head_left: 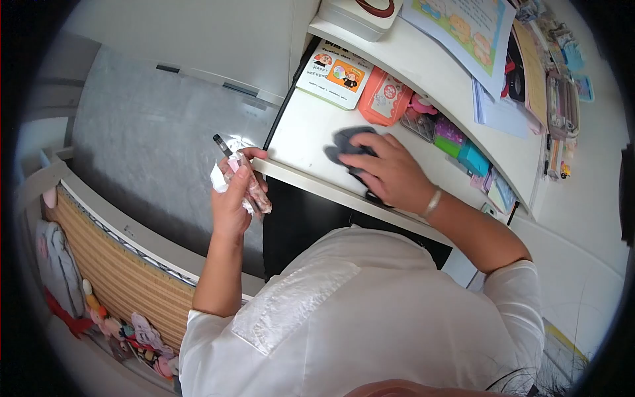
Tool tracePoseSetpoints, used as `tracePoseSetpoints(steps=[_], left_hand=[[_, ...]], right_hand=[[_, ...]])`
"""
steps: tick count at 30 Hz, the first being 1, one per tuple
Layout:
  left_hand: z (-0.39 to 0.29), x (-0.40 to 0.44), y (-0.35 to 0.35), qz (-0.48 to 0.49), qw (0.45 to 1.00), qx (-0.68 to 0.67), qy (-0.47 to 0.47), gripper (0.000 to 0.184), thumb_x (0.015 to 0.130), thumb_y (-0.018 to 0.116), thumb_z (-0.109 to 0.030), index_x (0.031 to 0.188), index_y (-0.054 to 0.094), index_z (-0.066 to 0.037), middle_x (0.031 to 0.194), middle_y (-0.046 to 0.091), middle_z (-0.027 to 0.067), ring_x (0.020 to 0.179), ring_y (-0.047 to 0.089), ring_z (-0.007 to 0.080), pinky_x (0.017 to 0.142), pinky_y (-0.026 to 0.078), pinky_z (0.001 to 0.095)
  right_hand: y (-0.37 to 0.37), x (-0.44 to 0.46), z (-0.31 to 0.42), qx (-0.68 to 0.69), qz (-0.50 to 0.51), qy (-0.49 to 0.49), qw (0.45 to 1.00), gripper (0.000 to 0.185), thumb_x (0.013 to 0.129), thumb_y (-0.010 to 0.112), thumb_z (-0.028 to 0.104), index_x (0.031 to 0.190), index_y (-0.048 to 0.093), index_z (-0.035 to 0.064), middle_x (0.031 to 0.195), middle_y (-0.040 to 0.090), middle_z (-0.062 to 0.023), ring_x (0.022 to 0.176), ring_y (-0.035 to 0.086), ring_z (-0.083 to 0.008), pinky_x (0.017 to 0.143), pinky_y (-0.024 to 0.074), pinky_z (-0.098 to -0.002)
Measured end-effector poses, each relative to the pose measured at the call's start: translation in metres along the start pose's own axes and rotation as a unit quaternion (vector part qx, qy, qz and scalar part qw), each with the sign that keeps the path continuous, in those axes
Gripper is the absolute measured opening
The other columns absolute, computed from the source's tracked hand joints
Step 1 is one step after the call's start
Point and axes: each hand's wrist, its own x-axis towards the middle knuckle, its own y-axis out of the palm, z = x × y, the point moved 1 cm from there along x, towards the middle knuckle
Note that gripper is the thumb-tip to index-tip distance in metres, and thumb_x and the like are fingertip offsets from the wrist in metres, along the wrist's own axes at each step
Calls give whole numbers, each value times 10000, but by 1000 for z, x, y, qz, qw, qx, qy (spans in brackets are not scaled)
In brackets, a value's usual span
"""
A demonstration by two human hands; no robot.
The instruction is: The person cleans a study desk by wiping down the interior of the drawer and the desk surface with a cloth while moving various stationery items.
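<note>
My left hand (231, 202) is closed around a bundle beside the drawer's front edge. In it are a pen (222, 145) with a dark end, crumpled white tissue (217, 177) and pinkish, wrapped-looking pieces (258, 197) whose kind I cannot make out. Over the pulled-out white drawer (301, 135), my right hand (397, 172) grips a dark grey cloth (345, 144), slightly blurred, against the drawer's bottom. Something black (374, 197) shows under that hand near the front edge.
Along the drawer's back lie a printed notebook (334, 76), an orange-red packet (383, 96), a clear box (418, 126) and a turquoise box (473, 159). Above, the desk bears a white tin (360, 16) and papers (466, 40). A bed rail (132, 231) stands at left.
</note>
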Motion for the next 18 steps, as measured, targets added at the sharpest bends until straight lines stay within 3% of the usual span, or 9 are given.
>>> tracePoseSetpoints(steps=[3, 6, 7, 9, 11, 13, 14, 15, 18], left_hand=[[1, -2, -2, -12, 999, -13, -34, 428, 908, 671, -346, 1159, 571, -13, 1016, 659, 92, 660, 605, 103, 559, 515, 245], [-4, -2, 7, -20, 1000, 16, -4, 447, 923, 643, -391, 1157, 561, -20, 903, 621, 65, 636, 594, 104, 504, 514, 233], [-5, -3, 4, -47, 999, 4, 2, 436, 929, 638, -386, 1149, 562, -17, 891, 613, 59, 635, 586, 106, 516, 506, 234], [-3, -5, -4, -102, 995, -22, 14, 415, 940, 627, -375, 1132, 563, -13, 866, 596, 48, 634, 569, 109, 539, 491, 236], [-11, -4, -15, -153, 987, -19, 50, 373, 949, 609, -381, 1093, 590, -37, 710, 551, 33, 614, 583, 119, 516, 475, 248], [-18, -8, -25, -171, 983, -23, 59, 368, 951, 608, -379, 1070, 590, -30, 705, 549, 38, 612, 582, 117, 505, 474, 250], [-18, -9, -33, -170, 984, -22, 45, 371, 953, 607, -375, 1069, 592, -23, 705, 550, 39, 611, 581, 116, 503, 474, 250], [-16, -10, -40, -167, 985, -21, 33, 373, 954, 605, -370, 1069, 593, -16, 704, 550, 41, 611, 581, 115, 501, 474, 250], [-13, -9, -44, -133, 991, -8, 10, 384, 956, 602, -354, 1083, 596, 8, 698, 554, 40, 608, 581, 114, 500, 472, 246]], right_hand=[[25, 49, 19, 23, -102, -25, 994, 397, 786, 700, 24, 1174, 677, 107, 1229, 550, -147, 1048, 543, -338, 922, 465, -404], [48, 85, 33, 42, -109, -39, 992, 382, 827, 674, 19, 1202, 669, 89, 1209, 606, -112, 1043, 594, -252, 930, 475, -342], [42, 94, 35, 180, -27, 7, 983, 377, 840, 665, 19, 1212, 667, 84, 1201, 623, -93, 1032, 602, -211, 926, 477, -317], [26, 115, 38, 435, 143, 97, 884, 367, 868, 648, 18, 1230, 662, 74, 1186, 657, -56, 1010, 617, -130, 920, 479, -268], [20, 129, 37, 593, 67, 91, 797, 348, 906, 622, 30, 1252, 646, 43, 1129, 673, -26, 955, 607, -61, 866, 491, -224], [-6, 133, 46, 554, 10, 70, 830, 360, 912, 599, 21, 1271, 626, 33, 1119, 669, -20, 956, 603, -61, 870, 484, -217], [-18, 130, 44, 449, -16, 33, 893, 370, 910, 576, 10, 1278, 613, 23, 1125, 665, -26, 948, 602, -64, 875, 478, -211], [-18, 124, 39, 378, -77, 14, 923, 393, 848, 590, 53, 1238, 629, 27, 984, 698, -73, 837, 643, -118, 786, 519, -256], [-9, 86, 18, 184, -68, 11, 980, 436, 806, 588, 31, 1241, 623, 23, 1077, 661, -126, 964, 650, -234, 875, 508, -322]])
